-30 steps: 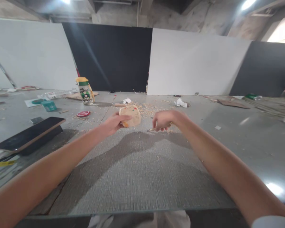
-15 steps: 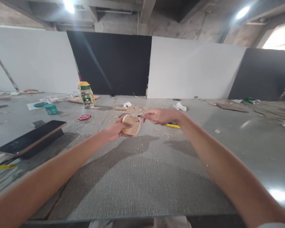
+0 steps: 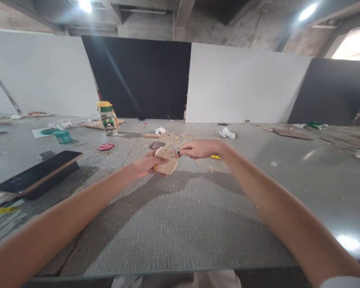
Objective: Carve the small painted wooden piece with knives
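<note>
My left hand point(image 3: 150, 163) grips a pale, rounded wooden piece point(image 3: 168, 167) by its left side, thumb across its face. Small red and green marks show near the piece's upper right edge. My right hand point(image 3: 198, 149) is closed around a slim dark tool point(image 3: 179, 153), whose tip meets that edge. Its kind is too small to make out. Light wood shavings point(image 3: 180, 139) lie scattered behind both hands. A dark, flat oval thing point(image 3: 157, 145) rests just beyond my left hand. Part of a yellow object point(image 3: 215, 157) shows beneath my right wrist.
At left, a phone point(image 3: 39, 171) leans on a dark stand, with a teal tub point(image 3: 62, 137) and a red round lid point(image 3: 105, 147) beyond. A yellow-capped bottle point(image 3: 107, 118) stands farther back. Crumpled white paper point(image 3: 227, 133) lies behind my right hand.
My right hand has moved slightly left and down, bringing the tool's tip to the wooden piece's edge. The piece has turned a little in my left hand, which keeps hold.
</note>
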A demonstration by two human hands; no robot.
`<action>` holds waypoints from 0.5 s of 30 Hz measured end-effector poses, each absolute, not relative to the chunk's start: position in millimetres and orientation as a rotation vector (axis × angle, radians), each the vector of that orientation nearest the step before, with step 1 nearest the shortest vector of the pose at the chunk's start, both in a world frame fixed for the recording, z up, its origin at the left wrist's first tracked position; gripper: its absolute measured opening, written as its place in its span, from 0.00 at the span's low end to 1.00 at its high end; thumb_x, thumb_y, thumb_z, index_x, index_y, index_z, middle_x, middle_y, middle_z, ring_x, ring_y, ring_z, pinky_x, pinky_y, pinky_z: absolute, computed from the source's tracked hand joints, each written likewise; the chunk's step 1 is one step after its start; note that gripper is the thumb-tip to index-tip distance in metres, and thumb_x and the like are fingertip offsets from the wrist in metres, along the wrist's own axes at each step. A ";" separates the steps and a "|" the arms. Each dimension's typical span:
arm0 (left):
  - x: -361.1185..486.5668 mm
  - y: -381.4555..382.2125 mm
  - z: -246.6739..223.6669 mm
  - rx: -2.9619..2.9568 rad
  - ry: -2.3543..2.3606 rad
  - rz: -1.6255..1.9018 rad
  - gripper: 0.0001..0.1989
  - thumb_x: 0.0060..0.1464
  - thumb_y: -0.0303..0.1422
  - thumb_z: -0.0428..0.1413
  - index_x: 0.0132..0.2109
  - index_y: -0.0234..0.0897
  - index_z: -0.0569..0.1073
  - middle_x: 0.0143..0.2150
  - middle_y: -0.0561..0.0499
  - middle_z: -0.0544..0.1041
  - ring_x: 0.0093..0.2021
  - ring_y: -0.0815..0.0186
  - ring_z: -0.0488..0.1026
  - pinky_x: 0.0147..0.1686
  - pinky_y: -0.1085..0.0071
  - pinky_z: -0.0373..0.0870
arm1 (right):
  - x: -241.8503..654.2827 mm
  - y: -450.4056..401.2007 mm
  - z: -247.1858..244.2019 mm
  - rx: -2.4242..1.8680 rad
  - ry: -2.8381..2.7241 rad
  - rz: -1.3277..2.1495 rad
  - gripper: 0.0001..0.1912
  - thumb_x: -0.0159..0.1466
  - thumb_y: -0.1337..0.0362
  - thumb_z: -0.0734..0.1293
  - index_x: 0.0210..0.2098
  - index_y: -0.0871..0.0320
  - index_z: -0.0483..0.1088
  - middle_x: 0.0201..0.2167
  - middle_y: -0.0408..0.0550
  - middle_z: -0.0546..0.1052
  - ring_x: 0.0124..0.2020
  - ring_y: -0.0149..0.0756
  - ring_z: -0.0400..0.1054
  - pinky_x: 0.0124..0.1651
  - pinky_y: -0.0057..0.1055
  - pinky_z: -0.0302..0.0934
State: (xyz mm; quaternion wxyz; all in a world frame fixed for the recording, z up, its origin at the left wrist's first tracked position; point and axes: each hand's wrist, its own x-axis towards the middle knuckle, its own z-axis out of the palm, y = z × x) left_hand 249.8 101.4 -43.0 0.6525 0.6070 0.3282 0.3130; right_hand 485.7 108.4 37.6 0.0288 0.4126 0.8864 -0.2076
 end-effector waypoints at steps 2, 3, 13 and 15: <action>251.0 100.2 -42.7 1.371 0.752 0.722 0.25 0.49 0.34 0.64 0.55 0.44 0.70 0.55 0.41 0.72 0.50 0.50 0.73 0.33 0.60 0.79 | 485.1 107.4 37.7 1.277 2.714 -0.627 0.16 0.70 0.54 0.55 0.33 0.56 0.66 0.25 0.43 0.65 0.26 0.32 0.59 0.31 0.31 0.52; 251.3 100.1 -43.1 1.367 0.756 0.722 0.26 0.49 0.34 0.64 0.55 0.44 0.70 0.55 0.41 0.72 0.51 0.49 0.73 0.33 0.60 0.79 | 485.1 107.0 37.6 1.283 2.709 -0.614 0.16 0.70 0.54 0.55 0.32 0.56 0.65 0.25 0.43 0.65 0.26 0.32 0.59 0.31 0.31 0.52; 252.3 97.5 -41.1 1.403 0.814 0.706 0.30 0.46 0.34 0.64 0.57 0.42 0.66 0.54 0.40 0.72 0.48 0.52 0.74 0.31 0.63 0.79 | 482.8 107.4 36.6 1.348 2.747 -0.539 0.15 0.69 0.56 0.56 0.30 0.56 0.63 0.26 0.44 0.68 0.27 0.32 0.61 0.31 0.31 0.52; 253.0 96.4 -37.6 1.478 0.861 0.697 0.32 0.45 0.34 0.65 0.58 0.41 0.66 0.53 0.40 0.73 0.45 0.55 0.75 0.27 0.70 0.76 | 482.9 106.7 37.2 1.413 2.720 -0.513 0.11 0.67 0.58 0.58 0.32 0.56 0.64 0.28 0.46 0.71 0.28 0.33 0.62 0.32 0.31 0.53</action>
